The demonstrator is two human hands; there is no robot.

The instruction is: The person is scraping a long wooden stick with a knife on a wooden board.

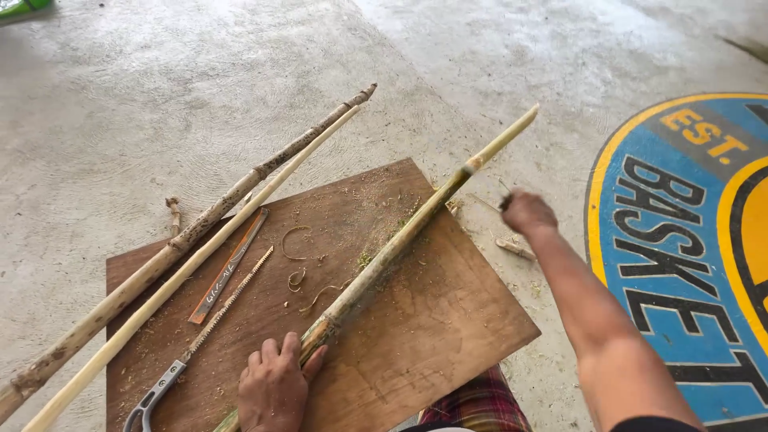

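On the concrete floor [160, 104], a brown board [448, 320] serves as work surface.

Item 1: bamboo stalk [400, 240], lying diagonally across the board, thin end raised past the far edge. Left hand [274, 388] presses its thick near end down, fingers [268, 352] laid close together over the stalk. Upper part looks pale and stripped; lower part near the hand keeps some green and brown skin. Judged: scraping is partly done, near section left.

Item 2: right hand [526, 212], extended out beyond the board's right edge, apart from the stalk. Fingers curled shut around something small and dark; blurred, cannot tell what it is.

Item 3: curled shavings [298, 280] and sawdust scattered over the board beside the stalk, evidence of work done on it.

Item 4: saw [200, 344], long toothed blade with grey handle, flat on the board left of the stalk, untouched.

Item 5: flat orange-brown strip [228, 268], just beside the saw, possibly its sheath.

Item 6: two more poles at left, partly on the board: a mottled pole [200, 224] with dark spots and a smooth pale pole [192, 268], touching along their length. Both well clear of the hands.

Item 7: small offcuts [512, 248] on the floor near the right hand.

Item 8: painted blue and yellow floor emblem [680, 240] at right.

Item 9: plaid cloth [476, 404] at the bottom edge.

Obstructions: nothing lies across the stalk; saw and strip sit just to the left hand's side.
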